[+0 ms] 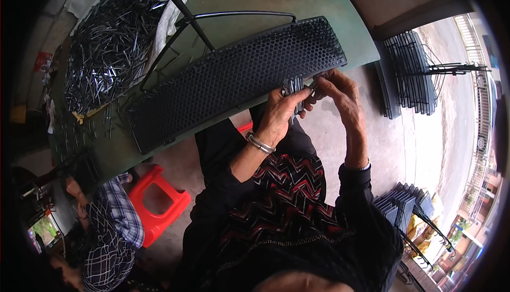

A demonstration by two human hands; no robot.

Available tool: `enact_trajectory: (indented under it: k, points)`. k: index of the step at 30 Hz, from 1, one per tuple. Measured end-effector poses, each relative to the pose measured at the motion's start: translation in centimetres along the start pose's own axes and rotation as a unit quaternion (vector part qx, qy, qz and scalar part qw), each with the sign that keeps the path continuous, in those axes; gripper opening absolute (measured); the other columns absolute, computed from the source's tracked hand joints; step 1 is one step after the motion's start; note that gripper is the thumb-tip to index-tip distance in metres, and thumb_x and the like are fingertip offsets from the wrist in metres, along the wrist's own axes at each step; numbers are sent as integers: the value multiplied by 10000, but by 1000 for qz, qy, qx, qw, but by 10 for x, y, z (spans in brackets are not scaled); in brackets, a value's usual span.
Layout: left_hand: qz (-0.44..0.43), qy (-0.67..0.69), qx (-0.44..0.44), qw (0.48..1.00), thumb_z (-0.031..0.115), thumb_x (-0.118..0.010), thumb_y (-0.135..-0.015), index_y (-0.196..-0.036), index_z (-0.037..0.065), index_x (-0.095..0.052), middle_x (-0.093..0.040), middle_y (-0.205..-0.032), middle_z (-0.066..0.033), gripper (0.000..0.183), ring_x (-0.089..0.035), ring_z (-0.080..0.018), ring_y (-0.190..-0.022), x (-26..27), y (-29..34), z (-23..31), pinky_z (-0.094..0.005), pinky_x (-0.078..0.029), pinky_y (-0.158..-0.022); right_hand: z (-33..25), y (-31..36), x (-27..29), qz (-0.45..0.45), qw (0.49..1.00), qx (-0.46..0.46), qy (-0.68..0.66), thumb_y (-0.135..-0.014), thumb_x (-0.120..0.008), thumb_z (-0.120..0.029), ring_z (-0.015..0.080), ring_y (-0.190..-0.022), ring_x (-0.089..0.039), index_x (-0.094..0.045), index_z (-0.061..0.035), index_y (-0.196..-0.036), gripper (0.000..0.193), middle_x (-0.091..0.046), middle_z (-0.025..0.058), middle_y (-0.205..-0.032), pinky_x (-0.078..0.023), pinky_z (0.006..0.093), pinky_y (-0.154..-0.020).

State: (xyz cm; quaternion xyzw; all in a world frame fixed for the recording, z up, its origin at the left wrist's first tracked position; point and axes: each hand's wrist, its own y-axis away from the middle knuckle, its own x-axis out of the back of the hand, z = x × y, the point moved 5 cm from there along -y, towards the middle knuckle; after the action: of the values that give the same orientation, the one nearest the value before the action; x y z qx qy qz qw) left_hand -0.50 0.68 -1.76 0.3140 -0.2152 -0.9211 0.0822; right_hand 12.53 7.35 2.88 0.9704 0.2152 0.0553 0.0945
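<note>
My left hand [276,117] is closed around a bundle of short, shiny metal rods [293,86], held upright in front of my lap. To its right, my right hand [345,94] has its fingertips pinched together beside the bundle, at a few rod ends; exactly what they grip is partly hidden. Just beyond both hands lies a long black panel with a honeycomb of holes [228,74], tilted across the near edge of the green table [348,13]. A thin black metal frame [244,13] stands behind the panel.
A large heap of loose metal rods [109,48] sits on white sheeting at the left, with stray rods beside it. A red plastic stool [159,207] stands lower left, near a person in plaid [109,244]. Black racks [411,71] stand stacked at the right.
</note>
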Motion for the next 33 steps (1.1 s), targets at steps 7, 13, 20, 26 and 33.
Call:
enact_trajectory:
  k: [7, 13, 20, 26, 33]
  points:
    - [17, 3, 25, 1000, 177, -658, -845, -906, 44, -636, -677, -794, -89, 148, -620, -133, -637, 4, -4, -5, -237, -453, -503, -3, 1, 11, 39, 999, 27, 6, -912, -594, -172, 154, -728, -644, -607, 36, -978, 219, -661, 95, -803, -512, 269, -688]
    - [12, 27, 42, 999, 169, -653, -841, -928, 48, -621, -687, -800, -123, 152, -617, -141, -619, -1, -1, -7, -247, -475, -515, -27, -6, 48, 271, 942, 173, 97, -907, -576, -72, 175, -744, -676, -592, 56, -934, 132, -670, 115, -813, -529, 253, -703]
    - [-17, 43, 61, 997, 167, -655, -840, -920, 66, -606, -684, -794, -114, 138, -628, -160, -628, -12, 2, -10, -284, -504, -584, -20, -36, 48, 284, 924, 182, 183, -894, -565, -71, 142, -737, -669, -612, 18, -912, 103, -678, 86, -768, -502, 247, -690]
    - [-12, 60, 66, 996, 163, -656, -843, -935, 58, -606, -684, -816, -118, 149, -646, -179, -667, -9, 1, -12, -299, -525, -620, -19, -51, 39, 267, 937, 171, 145, -872, -601, -72, 127, -715, -664, -635, 0, -916, 91, -677, 86, -750, -508, 251, -649]
    - [-15, 91, 68, 993, 135, -641, -858, -936, 31, -605, -681, -823, -133, 135, -655, -187, -680, -7, -2, -16, -306, -551, -626, -7, -69, 35, 252, 937, 181, 161, -878, -596, -67, 126, -682, -644, -637, -10, -925, 84, -668, 80, -731, -497, 258, -635]
